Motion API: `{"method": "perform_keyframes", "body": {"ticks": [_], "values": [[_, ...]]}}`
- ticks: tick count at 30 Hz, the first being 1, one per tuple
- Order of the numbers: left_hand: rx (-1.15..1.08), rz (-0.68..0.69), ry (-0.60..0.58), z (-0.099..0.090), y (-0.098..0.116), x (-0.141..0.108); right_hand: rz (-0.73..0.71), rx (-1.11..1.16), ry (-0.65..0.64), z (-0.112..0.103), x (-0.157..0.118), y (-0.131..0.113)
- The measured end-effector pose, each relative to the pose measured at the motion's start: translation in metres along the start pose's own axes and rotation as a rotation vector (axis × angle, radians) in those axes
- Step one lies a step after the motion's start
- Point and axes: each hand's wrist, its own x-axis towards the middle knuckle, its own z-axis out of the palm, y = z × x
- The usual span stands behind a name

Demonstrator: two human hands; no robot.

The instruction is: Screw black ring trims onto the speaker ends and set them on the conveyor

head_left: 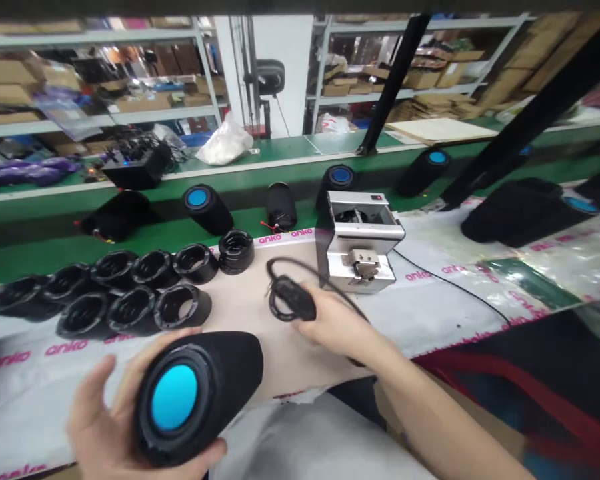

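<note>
My left hand [103,427] is wrapped round a black cylindrical speaker [235,367], tilted so its bright blue round end faces me. In my right hand [335,320], over the brown board, is a black part with a ring-like end [295,298]; motion blur hides its exact kind. A black cord [305,265] loops up from near it and runs back past my wrist. Just beyond that hand stands a silver machine [365,233] with a metal bracket on its front. Several black ring-shaped housings [183,308] sit in rows beyond my left hand.
Along the green bench's back are blue-ended speakers [207,208], a black cylinder with red wires [281,207] and a black box [137,163]. Dark slanted posts [395,80] cross the right side. More black speakers [515,210] lie at right. Shelves with cartons [145,100] stand behind.
</note>
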Motion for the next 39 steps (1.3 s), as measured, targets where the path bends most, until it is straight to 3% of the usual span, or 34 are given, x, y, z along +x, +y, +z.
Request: {"method": "perform_keyframes", "body": {"ticks": [3,7,11,14,17,20,27,35,39], "values": [[-0.006,0.089,-0.113,0.013,-0.034,-0.008,0.072,0.032,0.096,-0.025,-0.001,0.011],[-0.075,0.063,-0.088,0.031,-0.054,-0.012,0.028,-0.04,0.184,-0.038,0.001,0.019],[-0.124,-0.007,-0.149,0.032,-0.053,-0.013,-0.145,-0.093,0.049,-0.02,0.007,0.02],[-0.095,-0.058,-0.312,0.018,-0.051,-0.008,-0.222,-0.158,-0.067,-0.005,0.011,0.02],[-0.077,-0.117,-0.424,0.008,-0.051,-0.004,-0.223,-0.215,-0.089,0.003,0.012,0.017],[-0.093,-0.144,-0.368,0.013,-0.05,-0.004,-0.211,-0.225,-0.079,0.001,0.011,0.015],[-0.049,-0.041,-0.103,0.052,-0.05,-0.015,-0.258,-0.21,-0.091,-0.008,0.012,0.028],[0.033,0.058,-0.2,0.054,-0.043,-0.017,-0.209,-0.215,-0.027,-0.005,0.009,0.031],[0.108,0.016,-0.19,0.047,-0.033,-0.02,-0.217,-0.201,-0.017,-0.005,0.005,0.03]]}}
